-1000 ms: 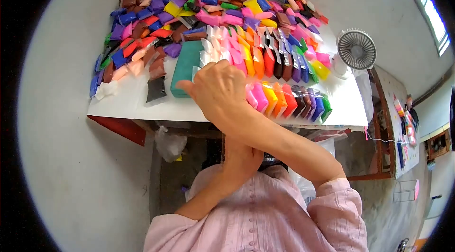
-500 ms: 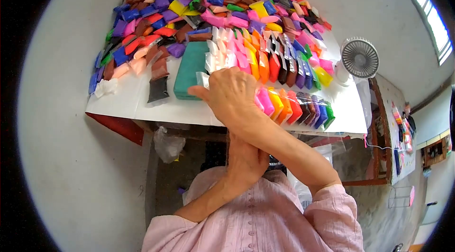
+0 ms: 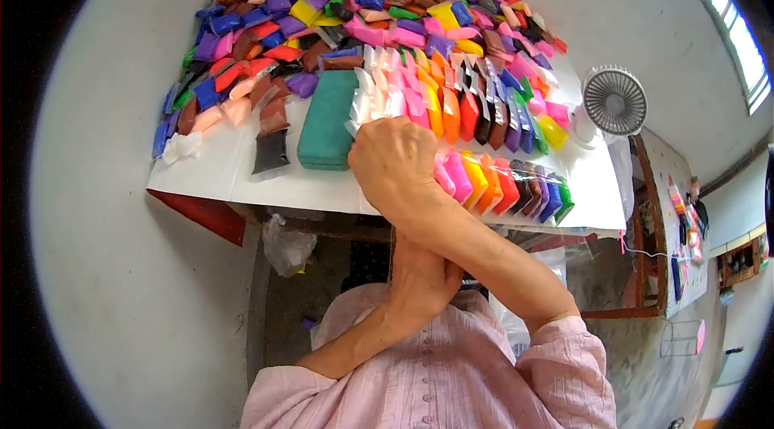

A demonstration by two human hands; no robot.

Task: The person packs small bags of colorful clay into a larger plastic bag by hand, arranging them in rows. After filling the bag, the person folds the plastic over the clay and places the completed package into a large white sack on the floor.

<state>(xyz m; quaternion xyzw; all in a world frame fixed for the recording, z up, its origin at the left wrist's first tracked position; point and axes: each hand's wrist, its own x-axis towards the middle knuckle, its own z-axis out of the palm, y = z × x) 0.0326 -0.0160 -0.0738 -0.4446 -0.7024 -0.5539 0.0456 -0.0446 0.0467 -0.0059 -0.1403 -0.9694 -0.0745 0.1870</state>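
Observation:
My right hand (image 3: 393, 156) is at the front of the upright rows of colored packets (image 3: 447, 110), back of the hand up and fingers curled under. It is beside the white packets (image 3: 372, 92) at the left end; what its fingertips hold is hidden. Below it, my left hand (image 3: 423, 272) passes under my right forearm, its fingers mostly out of sight. Just right of my right hand, a front row of colored packets (image 3: 488, 185) lies under clear plastic. A green box (image 3: 326, 121) stands left of my right hand.
Many loose colored packets (image 3: 371, 0) cover the back and left of the white table (image 3: 330, 192). A white fan (image 3: 614, 102) stands at the right edge. A black packet (image 3: 271, 152) and crumpled white tissue (image 3: 182, 147) lie at the left. A plastic bag (image 3: 288, 247) hangs below.
My right thumb, stretched out to the left before, is now drawn in against the curled fingers. The small white packet beside it is no longer visible there. My left hand has barely moved.

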